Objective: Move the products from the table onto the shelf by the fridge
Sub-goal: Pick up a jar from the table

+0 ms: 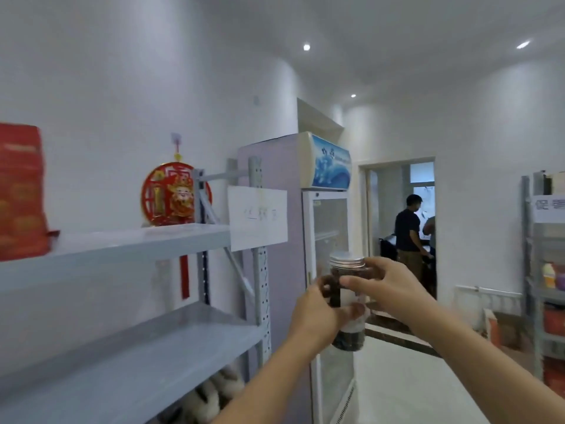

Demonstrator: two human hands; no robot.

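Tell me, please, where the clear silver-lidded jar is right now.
Head view, centre-right: the left hand and right hand hold the clear jar before the fridge, beside the grey shelf.

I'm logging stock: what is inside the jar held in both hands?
Dark pieces show through the clear jar near its silver lid and at the bottom. A white label, the left hand and right hand hide the middle.
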